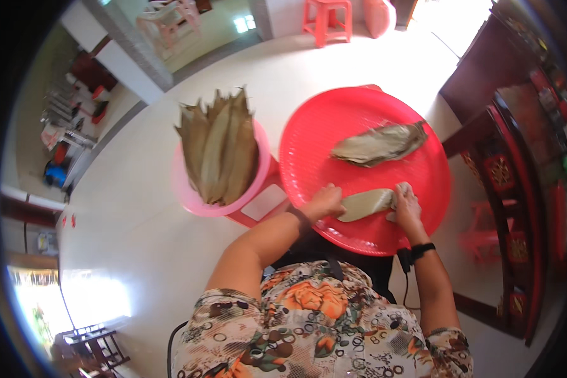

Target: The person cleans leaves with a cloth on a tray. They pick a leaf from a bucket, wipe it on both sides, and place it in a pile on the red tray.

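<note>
A pale green leaf [366, 205], long and broad, lies over the near part of a large red round tray [309, 138]. Whether it is folded around anything I cannot tell. My left hand [325, 201] is closed on its left end, fingers curled. At the other end my right hand [407, 205] grips it, with whitish smears on the fingers. Farther back on the tray rests a flat bundle of drier, grey-green leaves [379, 144], apart from both hands.
Left of the tray, a pink basin [186, 189] holds several long brownish-green leaves [217, 148] standing upright. It rests on a red stool [242, 217]. Dark carved wooden furniture [501, 170] stands to the right. A red stool [327, 19] is by the far wall.
</note>
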Tool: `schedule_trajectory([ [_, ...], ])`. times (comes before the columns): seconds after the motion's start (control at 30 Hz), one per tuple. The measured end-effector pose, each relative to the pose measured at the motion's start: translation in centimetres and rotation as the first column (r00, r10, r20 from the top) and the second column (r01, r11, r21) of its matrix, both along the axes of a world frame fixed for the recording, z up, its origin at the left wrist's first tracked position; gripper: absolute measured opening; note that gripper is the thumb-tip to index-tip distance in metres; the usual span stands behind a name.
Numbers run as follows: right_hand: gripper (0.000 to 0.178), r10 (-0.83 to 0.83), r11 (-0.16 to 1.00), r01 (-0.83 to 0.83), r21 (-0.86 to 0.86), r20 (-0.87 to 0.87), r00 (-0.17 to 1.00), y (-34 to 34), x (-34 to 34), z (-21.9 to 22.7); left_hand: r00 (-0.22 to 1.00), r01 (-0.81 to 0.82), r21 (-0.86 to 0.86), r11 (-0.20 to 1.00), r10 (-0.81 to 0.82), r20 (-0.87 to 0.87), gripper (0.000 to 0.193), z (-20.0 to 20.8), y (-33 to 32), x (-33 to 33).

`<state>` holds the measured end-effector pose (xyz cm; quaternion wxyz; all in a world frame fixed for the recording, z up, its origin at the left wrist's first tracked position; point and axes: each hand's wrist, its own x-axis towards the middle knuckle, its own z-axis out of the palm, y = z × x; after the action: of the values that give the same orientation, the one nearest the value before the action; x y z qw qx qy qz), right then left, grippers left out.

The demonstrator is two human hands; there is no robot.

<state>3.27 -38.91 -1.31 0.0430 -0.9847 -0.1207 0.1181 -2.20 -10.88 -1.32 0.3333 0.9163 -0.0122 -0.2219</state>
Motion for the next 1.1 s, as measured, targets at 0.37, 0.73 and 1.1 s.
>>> schedule_trajectory([
  [0.37, 0.089, 0.005, 0.989, -0.006, -0.149, -0.007, 1.000, 1.0, -0.1, 0.3, 0.983, -0.173, -0.138, 0.975, 0.180, 0.037, 0.046, -1.6, -1.0, 0.3],
  [0.73, 0.082, 0.032, 0.984, -0.022, -0.179, 0.057, 0.998, 1.1, -0.3, 0.2, 0.962, -0.144, -0.309, 0.940, 0.059, -0.268, 0.040, -0.6, -1.8, 2.4],
  [1.1, 0.109, 0.084, 0.996, -0.085, -0.037, -0.047, 0.995, 2.4, -1.6, 1.4, 0.978, -0.206, -0.338, 0.918, 0.208, -0.030, 0.031, 3.5, 3.7, -1.0],
])
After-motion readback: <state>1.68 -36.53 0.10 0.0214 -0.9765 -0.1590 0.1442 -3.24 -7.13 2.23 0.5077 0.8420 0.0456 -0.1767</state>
